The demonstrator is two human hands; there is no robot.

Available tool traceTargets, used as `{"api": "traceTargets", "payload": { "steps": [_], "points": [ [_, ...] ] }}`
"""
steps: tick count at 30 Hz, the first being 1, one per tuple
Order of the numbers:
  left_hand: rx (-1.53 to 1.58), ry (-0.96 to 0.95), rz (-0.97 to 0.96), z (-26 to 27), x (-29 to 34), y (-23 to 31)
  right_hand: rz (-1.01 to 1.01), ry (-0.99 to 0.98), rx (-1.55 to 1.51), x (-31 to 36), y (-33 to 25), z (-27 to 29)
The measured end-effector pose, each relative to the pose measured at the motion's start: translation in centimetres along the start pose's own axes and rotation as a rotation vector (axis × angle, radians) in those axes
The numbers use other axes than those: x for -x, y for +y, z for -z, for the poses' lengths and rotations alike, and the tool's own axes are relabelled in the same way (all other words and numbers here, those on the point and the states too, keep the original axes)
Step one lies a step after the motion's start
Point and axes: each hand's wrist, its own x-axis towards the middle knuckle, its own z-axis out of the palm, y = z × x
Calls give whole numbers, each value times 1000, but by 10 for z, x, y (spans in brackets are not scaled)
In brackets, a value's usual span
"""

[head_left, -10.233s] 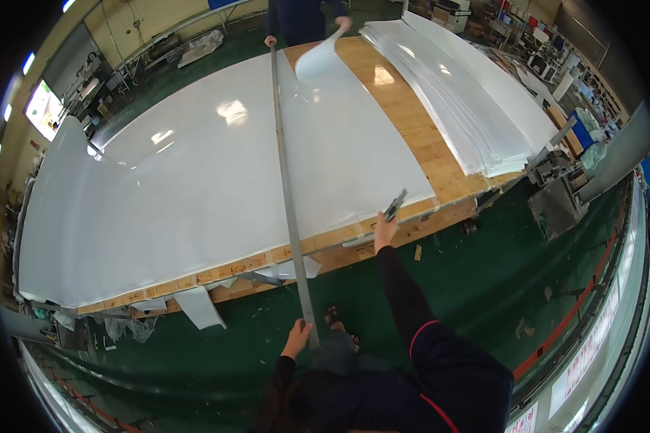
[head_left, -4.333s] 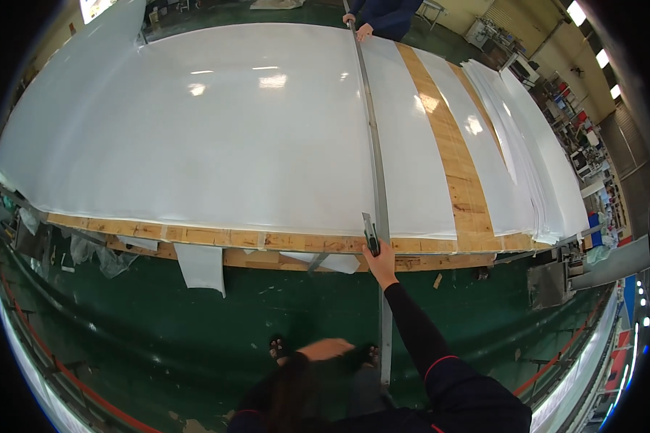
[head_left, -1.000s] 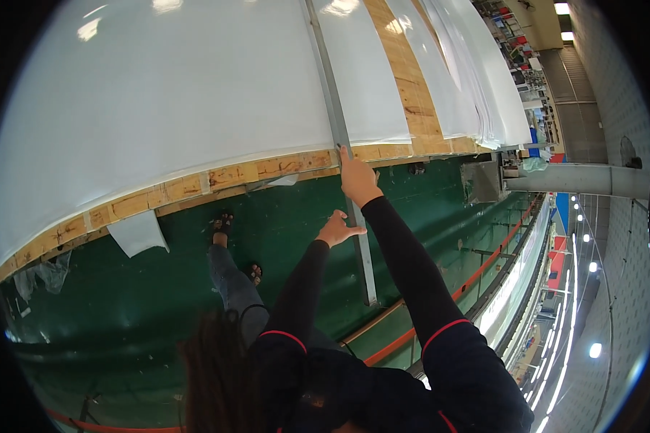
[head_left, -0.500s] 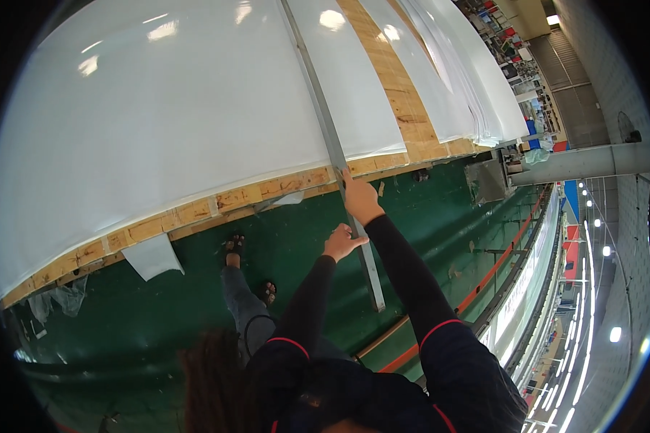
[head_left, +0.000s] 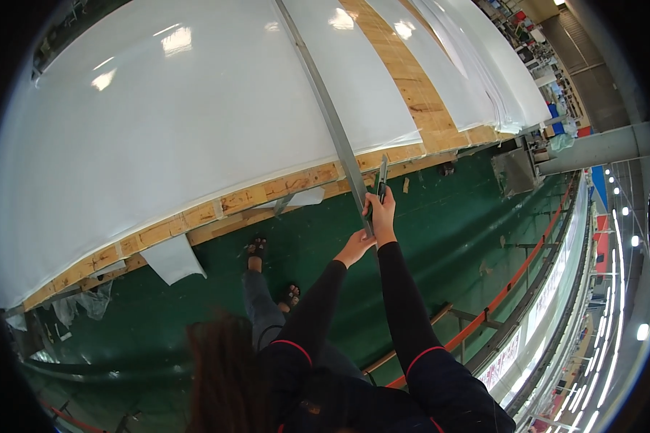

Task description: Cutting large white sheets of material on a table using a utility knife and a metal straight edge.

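Fingers of a right hand [head_left: 385, 213] are wrapped around a cutter knife [head_left: 382, 175] near the centre of the frame, its blade pointing toward the top. Just below and to the left, the left hand [head_left: 354, 248] has its fingers and thumb closed on the near end of a long metal bar [head_left: 328, 112], close by the right wrist. The right hand's curled fingers sit right at the bar's edge; whether they also press on it cannot be told.

From the hands, the bar slants up and out of the top of the frame, crossing a glossy white sheet [head_left: 180, 130] that fills the upper left and reaches a little beyond the bar on the right. Beneath lies a wooden table [head_left: 267, 189], its front edge rising from lower left toward upper right. A bare strip of wood separates the sheet from another white sheet [head_left: 437, 76], with layered sheets [head_left: 511, 115] at upper right.

A white piece [head_left: 173, 258] hangs below the table's edge at left, over a green floor [head_left: 440, 252]. Sandalled feet [head_left: 256, 249] stand at lower centre, left of the dark-sleeved forearms, and an orange-red rail [head_left: 498, 297] runs along the lower right.
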Motion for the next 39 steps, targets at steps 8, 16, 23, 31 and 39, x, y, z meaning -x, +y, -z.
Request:
{"api": "traceTargets", "payload": {
  "steps": [8,16,23,31,39],
  "points": [
    [-16,18,0,12,-6,-23,116,60,-53,8,-9,-15],
    [-29,-48,99,5,-5,-17,98,73,-77,11,-8,-8],
    [-92,-48,80,12,-5,-13,106,64,-46,9,-11,-13],
    [-38,-15,95,1,-1,-4,98,84,-38,9,-8,-7],
    [-41,-32,25,6,-3,-12,83,82,-45,9,-10,-11]
  ]
}}
